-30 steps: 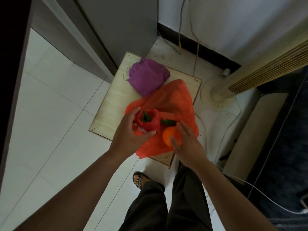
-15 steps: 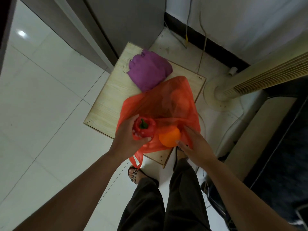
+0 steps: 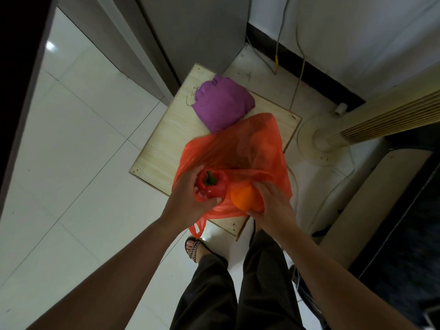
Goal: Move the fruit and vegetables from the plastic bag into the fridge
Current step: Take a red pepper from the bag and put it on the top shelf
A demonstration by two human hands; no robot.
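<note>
Left grip [image 3: 188, 198] curled round red pepper [image 3: 210, 186], stem up, at the bag mouth. Right grip [image 3: 273, 206] wraps orange [image 3: 245, 198], which sits just right of the pepper. Orange plastic bag [image 3: 238, 148] lies open beyond both grips on wooden bench [image 3: 164, 136], one handle hanging off the edge under the left grip. Purple cloth bundle [image 3: 221, 106] farther beyond, touching the bag.

A wooden stand [image 3: 164, 141] sits on white floor tiles [image 3: 71, 167].
</note>
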